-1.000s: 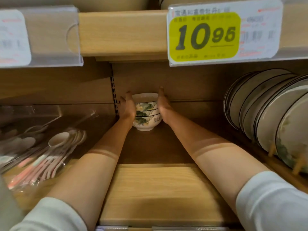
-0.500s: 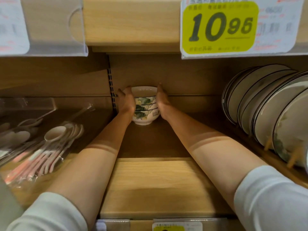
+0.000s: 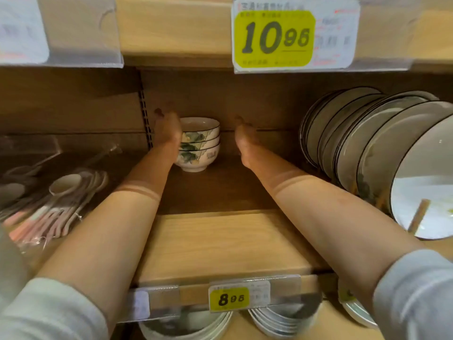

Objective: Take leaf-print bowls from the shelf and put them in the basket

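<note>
3 leaf-print bowls (image 3: 201, 143) in 1 stack, far back of shelf (image 3: 220, 241). L hand (image 3: 168, 133) flat against stack's left side; R hand (image 3: 245, 143) straight-fingered, apart at right.

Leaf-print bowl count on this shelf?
3, nested in one stack at the back of the shelf: bottom bowl, middle bowl, top bowl. The left hand hides their left sides.

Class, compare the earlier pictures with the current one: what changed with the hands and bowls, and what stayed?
The right hand has come off the stack of leaf-print bowls and moved right, leaving a gap. The left hand still rests against its left side; the stack has not moved.
</note>
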Demonstrator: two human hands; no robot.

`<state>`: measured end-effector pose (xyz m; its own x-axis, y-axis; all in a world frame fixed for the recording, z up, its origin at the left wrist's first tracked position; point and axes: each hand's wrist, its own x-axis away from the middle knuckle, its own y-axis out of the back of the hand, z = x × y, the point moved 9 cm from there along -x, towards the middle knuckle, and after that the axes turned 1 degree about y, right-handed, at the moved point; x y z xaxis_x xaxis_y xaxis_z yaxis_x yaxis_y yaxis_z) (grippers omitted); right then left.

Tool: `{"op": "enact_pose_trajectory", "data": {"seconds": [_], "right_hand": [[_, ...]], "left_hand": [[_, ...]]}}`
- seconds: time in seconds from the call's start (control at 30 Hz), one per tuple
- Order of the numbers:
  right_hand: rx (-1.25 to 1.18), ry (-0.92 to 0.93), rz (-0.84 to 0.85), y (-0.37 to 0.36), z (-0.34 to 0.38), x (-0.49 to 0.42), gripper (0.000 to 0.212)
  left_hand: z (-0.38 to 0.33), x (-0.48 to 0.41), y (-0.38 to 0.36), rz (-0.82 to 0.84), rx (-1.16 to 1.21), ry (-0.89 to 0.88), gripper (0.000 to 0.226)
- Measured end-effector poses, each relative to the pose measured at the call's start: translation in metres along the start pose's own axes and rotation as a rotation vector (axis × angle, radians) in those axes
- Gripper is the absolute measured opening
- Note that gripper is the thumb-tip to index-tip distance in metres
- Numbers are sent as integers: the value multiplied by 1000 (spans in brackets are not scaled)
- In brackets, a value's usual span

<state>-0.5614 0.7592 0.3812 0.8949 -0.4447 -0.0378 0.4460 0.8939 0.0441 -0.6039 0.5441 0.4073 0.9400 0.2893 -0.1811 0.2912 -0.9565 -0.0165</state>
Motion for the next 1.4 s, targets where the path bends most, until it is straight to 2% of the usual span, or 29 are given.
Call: {"op": "enact_pose_trajectory", "data": {"seconds": [0.13,0.33,0.4,0.5,0.63,0.73,0.83,1.0,1.17,1.27,1.4], "right_hand": [[-22,-94,-63,38,-5,34,26],[-164,-106,148,62,0,107,29],[-213,-101,197,76,1,141,23],[-306,-30,286,97,1,195,19],[-437,-27,380,117,-20,257,20],[-453,-124,470,112,-64,305,14],[-441,-234,538,103,-121,356,16],[-352,-399,643,76,-199,441,20],[-231,-447,729,37,-248,504,22],[-151,-460,729,6,-269,537,23],[-31,-515,699,-35,-305,586,21]], "left_hand": [[-18,41,5,58,-16,26,49],[-34,135,32,133,-75,63,41],[-36,174,46,158,-5,99,40],[-44,239,69,195,95,9,35],[-30,325,103,145,171,9,29],[3,381,139,76,192,90,27],[42,435,183,-7,179,180,28],[91,505,264,-116,125,275,29],[126,538,361,-254,105,363,30],[144,552,429,-341,124,416,28],[174,570,497,-360,87,524,23]]}}
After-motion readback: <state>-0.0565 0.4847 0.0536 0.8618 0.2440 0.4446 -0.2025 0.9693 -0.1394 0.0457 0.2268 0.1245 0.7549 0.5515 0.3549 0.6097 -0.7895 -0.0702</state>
